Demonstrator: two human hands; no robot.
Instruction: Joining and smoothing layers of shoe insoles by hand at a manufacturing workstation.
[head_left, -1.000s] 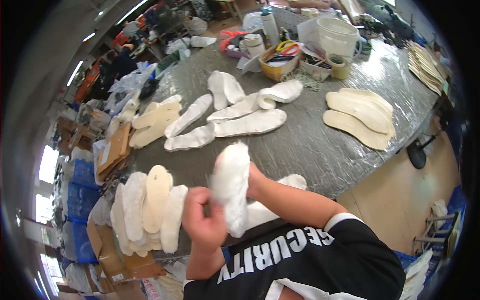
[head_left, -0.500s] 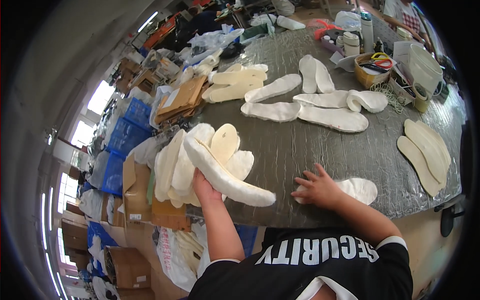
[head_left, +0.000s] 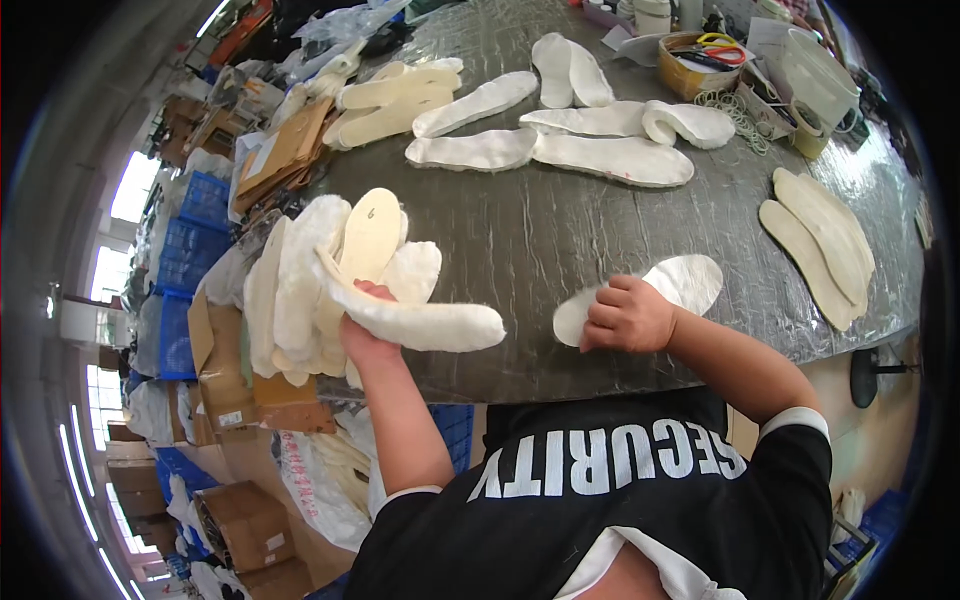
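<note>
My left hand (head_left: 366,335) grips a curved, fleecy white insole (head_left: 445,323), its thumb over the edge. The insole is held up in front of a fanned pile of fleecy insoles (head_left: 305,250). A smooth cream insole (head_left: 371,235) stands out of that pile. My right hand (head_left: 630,315) is closed, fingers curled down, above the middle of a white insole (head_left: 690,280) lying flat near the table's front edge. Whatever its fingertips hold, if anything, is hidden.
Several white insoles (head_left: 615,160) lie across the far table (head_left: 480,230). Cream insoles (head_left: 815,240) are stacked at the right. A round tub with scissors (head_left: 690,72), cord (head_left: 735,115) and a white bucket (head_left: 815,75) stand far right. Cardboard pieces (head_left: 285,155) lie far left.
My right hand has gone from spread fingers to a closed hand over the flat insole. My left hand keeps hold of its insole, now tilted flatter. The whole view has shifted.
</note>
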